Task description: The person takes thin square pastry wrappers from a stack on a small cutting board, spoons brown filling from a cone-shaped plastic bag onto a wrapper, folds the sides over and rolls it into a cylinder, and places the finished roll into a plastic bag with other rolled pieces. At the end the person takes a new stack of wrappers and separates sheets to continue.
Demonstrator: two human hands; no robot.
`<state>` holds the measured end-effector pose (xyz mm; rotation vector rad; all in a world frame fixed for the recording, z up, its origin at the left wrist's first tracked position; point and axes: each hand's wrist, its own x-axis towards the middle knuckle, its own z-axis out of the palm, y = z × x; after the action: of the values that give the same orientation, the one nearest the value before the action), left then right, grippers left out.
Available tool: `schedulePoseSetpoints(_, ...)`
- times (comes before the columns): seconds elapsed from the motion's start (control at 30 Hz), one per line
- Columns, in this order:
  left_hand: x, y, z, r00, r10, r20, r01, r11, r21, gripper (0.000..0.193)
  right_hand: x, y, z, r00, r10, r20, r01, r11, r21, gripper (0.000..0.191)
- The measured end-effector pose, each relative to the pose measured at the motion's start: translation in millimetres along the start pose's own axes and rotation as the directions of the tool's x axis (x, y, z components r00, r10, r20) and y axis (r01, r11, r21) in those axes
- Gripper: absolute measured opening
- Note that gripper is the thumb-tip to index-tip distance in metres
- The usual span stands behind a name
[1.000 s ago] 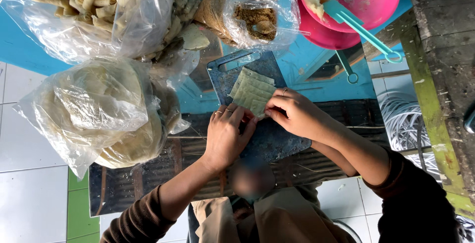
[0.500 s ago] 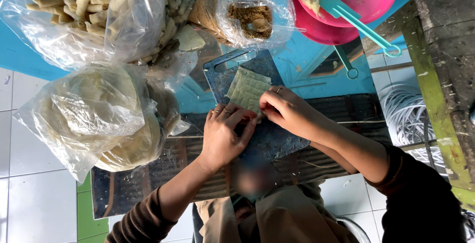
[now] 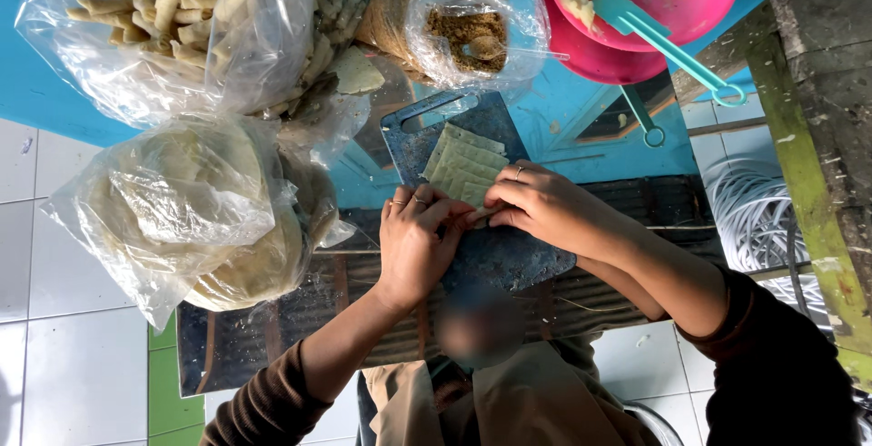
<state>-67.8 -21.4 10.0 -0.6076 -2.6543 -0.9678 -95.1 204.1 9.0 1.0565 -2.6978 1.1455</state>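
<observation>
Far left, two clear plastic bags: the upper bag of finished pale rolls, the lower bag of stacked round wrappers; a third, smaller bag of brown crumbs sits further right. Centre, one dark blue cutting board carries one pale square wrapper sheet on the blue table. Left hand lies flat, fingers pressing the sheet's near edge; right hand curls narrow, pinching the rolled fold beside it. The sheet looks thin, limp and likely to tear; best taken at the rolled edge, with light fingertip pressure. Right, two stacked pink plastic bowls with one turquoise utensil.
</observation>
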Motion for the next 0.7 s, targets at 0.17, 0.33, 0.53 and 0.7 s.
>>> schedulePoseSetpoints(0.17,3.0,-2.5,4.4,0.997,-0.082,-0.008,0.082,0.996,-0.017,0.023,2.4,7.2,6.4,0.999,0.015,-0.032,-0.015,1.000,-0.001,0.015)
schedulePoseSetpoints(0.33,1.9,-1.4,2.7,1.000,0.020,-0.022,-0.017,0.993,0.117,0.018,4.5,11.4,10.6,0.992,0.075,-0.103,-0.071,0.997,0.044,0.012)
schedulePoseSetpoints(0.53,0.4,-2.2,-2.7,0.991,0.129,-0.047,-0.120,0.980,0.156,0.015,8.7,12.6,10.9,0.977,0.179,-0.112,-0.160,0.974,0.161,0.017)
schedulePoseSetpoints(0.7,2.2,-5.7,0.4,0.995,0.083,-0.048,-0.075,0.986,0.150,0.013,8.7,10.2,2.1,0.999,-0.003,-0.045,0.006,0.999,0.052,0.012)
